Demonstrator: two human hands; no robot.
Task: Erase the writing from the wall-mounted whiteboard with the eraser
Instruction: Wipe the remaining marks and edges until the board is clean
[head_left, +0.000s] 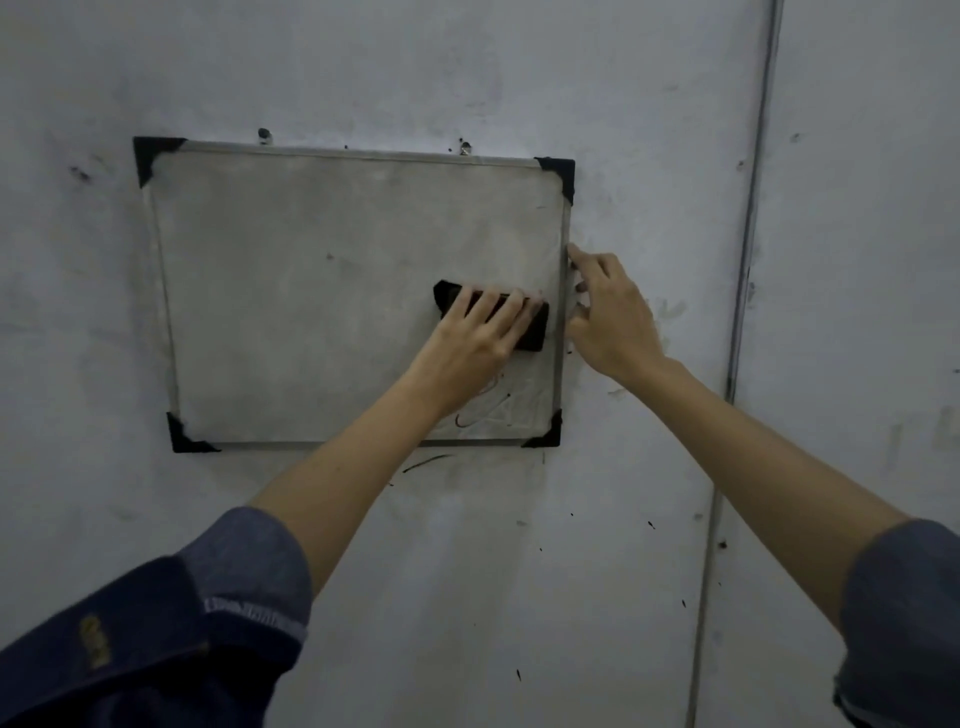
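A small whiteboard (311, 291) with a metal frame and black corner caps hangs on the wall. My left hand (472, 343) presses a black eraser (532, 332) flat against the board's right part, fingers spread over it. Below that hand, thin red and dark scribbles (480, 413) remain near the lower right corner. My right hand (610, 317) rests against the board's right frame edge, fingertips touching the frame, holding nothing. The rest of the board looks smudged grey with no clear writing.
The grey wall (467, 545) carries dark specks and a marker streak (423, 462) just under the board. A thin vertical conduit (748, 234) runs down the wall right of the board. Two hooks (265, 136) hold the board's top edge.
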